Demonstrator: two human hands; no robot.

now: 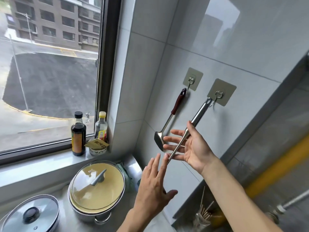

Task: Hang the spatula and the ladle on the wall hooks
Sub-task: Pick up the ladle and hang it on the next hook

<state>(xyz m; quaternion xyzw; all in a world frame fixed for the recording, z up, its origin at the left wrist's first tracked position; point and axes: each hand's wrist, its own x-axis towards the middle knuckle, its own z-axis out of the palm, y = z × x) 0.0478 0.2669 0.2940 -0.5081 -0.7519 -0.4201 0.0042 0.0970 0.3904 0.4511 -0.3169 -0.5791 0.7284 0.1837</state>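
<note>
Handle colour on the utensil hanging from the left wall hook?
Dark red grip with black tip, head view.

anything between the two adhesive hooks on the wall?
No. In the head view, only bare grey tile separates the left hook from the right hook.

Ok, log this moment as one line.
spatula: hung, left hook | ladle: on right hook | right hand: open under handle | left hand: open

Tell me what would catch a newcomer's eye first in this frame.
Two utensils hang from adhesive hooks on the grey tiled wall: a red-handled spatula on the left hook and an all-steel utensil, probably the ladle, at the right hook. The right hand lies open under the steel handle, the left hand just below. A yellow lidded pot sits lower left.
</note>
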